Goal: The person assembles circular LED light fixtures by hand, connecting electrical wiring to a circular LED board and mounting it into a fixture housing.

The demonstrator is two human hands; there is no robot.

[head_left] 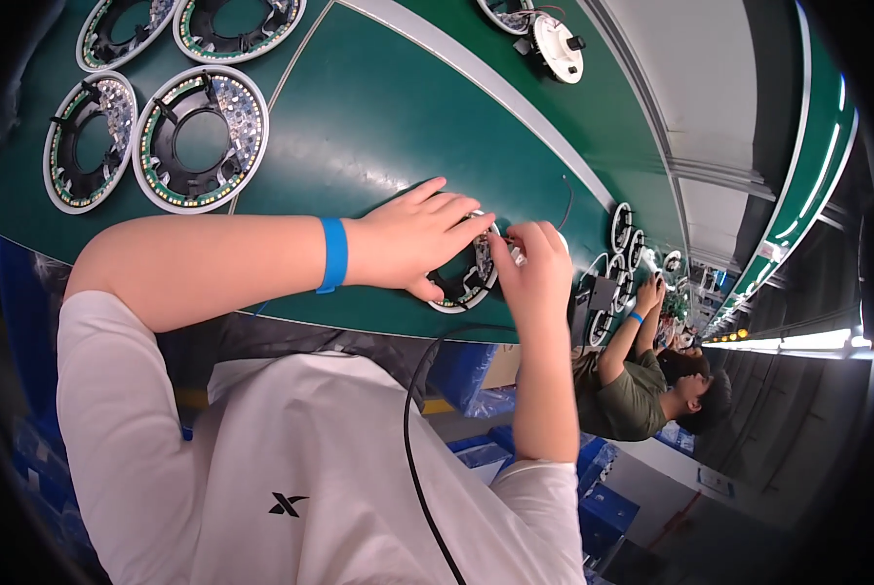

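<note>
A ring-shaped circuit board assembly [474, 285] with a white rim and black inner frame lies on the green table in front of me. My left hand [419, 234] rests across it, fingers spread, with the thumb by its near edge and a fingertip at the far edge. Over the right side of the ring, my right hand [539, 261] is closed in a pinch on a small white piece [518, 255]. Its exact kind is too small to make out. Part of the ring is hidden under my hands.
Several similar rings [203, 200] lie at the far left. A white round unit [557, 49] sits beyond a grey divider strip [476, 73]. To the right, a co-worker [622, 395] handles parts beside more rings [621, 226]. A black cable [409, 429] hangs across my front.
</note>
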